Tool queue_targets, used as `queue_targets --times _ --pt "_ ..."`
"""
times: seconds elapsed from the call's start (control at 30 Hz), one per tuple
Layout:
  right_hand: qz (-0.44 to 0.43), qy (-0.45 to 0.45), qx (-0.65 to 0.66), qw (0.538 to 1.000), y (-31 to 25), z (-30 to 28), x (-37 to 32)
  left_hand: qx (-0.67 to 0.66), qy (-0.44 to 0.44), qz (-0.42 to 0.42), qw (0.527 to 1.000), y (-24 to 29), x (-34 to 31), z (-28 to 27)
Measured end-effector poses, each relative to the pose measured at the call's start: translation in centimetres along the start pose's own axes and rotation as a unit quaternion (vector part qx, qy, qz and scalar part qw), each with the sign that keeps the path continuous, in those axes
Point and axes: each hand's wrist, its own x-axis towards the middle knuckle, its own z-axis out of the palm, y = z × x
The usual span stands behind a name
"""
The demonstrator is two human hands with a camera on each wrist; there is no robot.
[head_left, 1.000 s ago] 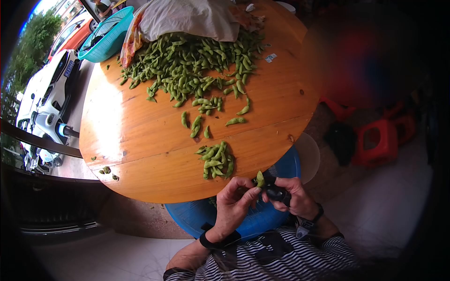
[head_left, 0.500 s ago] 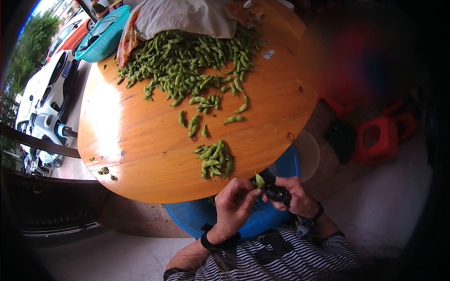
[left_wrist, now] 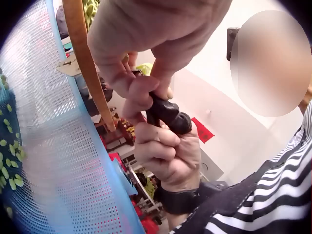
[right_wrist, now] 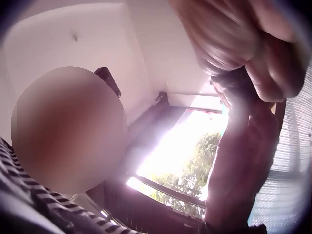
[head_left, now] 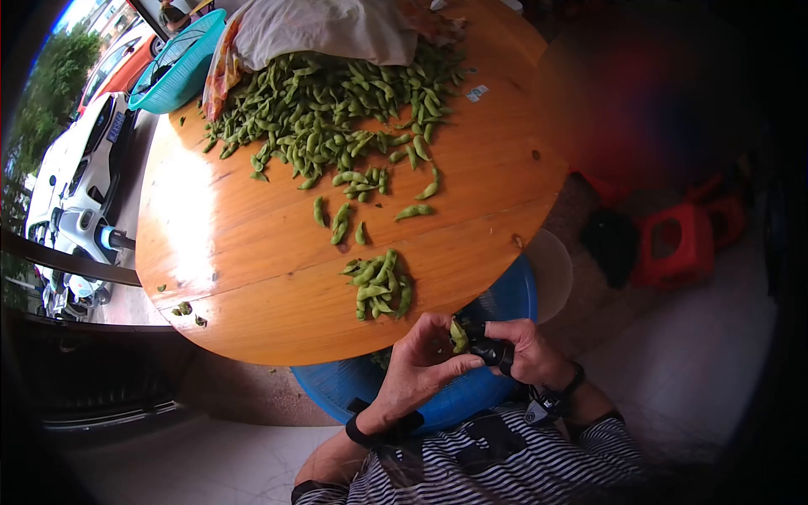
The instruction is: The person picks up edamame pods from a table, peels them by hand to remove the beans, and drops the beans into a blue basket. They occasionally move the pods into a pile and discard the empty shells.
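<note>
Daylight is glaring off the left side of a rounded wooden table (head_left: 261,273) as you are working at its near edge, a white car (head_left: 77,160) standing outside to the left. Your left hand (head_left: 414,360) is pinching a green pod (head_left: 459,336) above a blue basket (head_left: 324,391), while your right hand (head_left: 532,352) is curling its fingers around a black piece (head_left: 490,351) just beside the pod; whether you are wearing or holding that piece cannot be told. Loose beans (left_wrist: 18,182) are lying inside the blue basket. Just beyond your hands to the left, a small cluster of pods (head_left: 379,288) is resting on the wood, and a large heap of pods (head_left: 320,105) is covering the far side, partly under a white cloth (head_left: 328,32). A teal basket (head_left: 181,80) is sitting far left, and a red stool (head_left: 694,244) is standing well apart on the right
</note>
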Motion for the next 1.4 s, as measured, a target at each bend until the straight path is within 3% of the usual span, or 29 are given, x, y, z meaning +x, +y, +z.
queue_targets --times 0.03,0.1,0.17,0.27,0.3,0.37,0.4,0.47,0.67,1.3,1.37,1.4 --pt "0.001 -0.001 -0.001 1.000 0.2 -0.2 0.0 0.111 0.031 0.063 0.991 -0.6 -0.1 0.0" --pt "-0.096 -0.014 -0.113 0.989 1.0 -0.5 0.1 0.142 0.031 0.070 0.987 -0.3 -0.4 -0.5" --pt "-0.109 -0.013 -0.123 0.986 0.5 -0.3 0.2 0.354 0.027 0.064 0.933 1.2 -0.6 -0.4" --pt "-0.127 0.016 -0.120 0.984 0.7 0.0 0.2 0.385 -0.006 0.094 0.918 1.6 -0.5 -0.9" --pt "-0.128 0.026 -0.133 0.982 1.2 -0.1 0.2 0.385 -0.005 0.094 0.918 1.8 -0.5 -1.2" --pt "-0.128 0.035 -0.146 0.980 1.4 -0.2 0.1 0.274 -0.050 -0.049 0.959 2.3 -0.6 -1.8" --pt "-0.116 0.037 -0.165 0.979 1.4 -0.2 0.1 0.274 -0.049 -0.050 0.959 2.2 -0.6 -1.9" --pt "-0.105 0.037 -0.184 0.977 1.3 -0.1 0.2 0.142 -0.038 -0.122 0.982 1.6 -0.5 -2.0" --pt "-0.144 0.082 -0.243 0.956 0.5 0.5 0.0 -0.038 -0.030 -0.110 0.993 -0.2 -0.5 -2.0" --pt "-0.163 0.089 -0.225 0.957 0.3 0.2 -0.3 -0.020 -0.006 -0.077 0.997 -0.8 -0.5 -0.7" --pt "-0.163 0.089 -0.239 0.953 0.3 0.2 -0.3 0.135 -0.018 -0.028 0.990 -1.2 -0.5 -0.9" --pt "-0.150 0.092 -0.240 0.955 0.5 0.1 -0.3 0.135 -0.018 -0.028 0.990 -1.0 -0.5 -0.7"
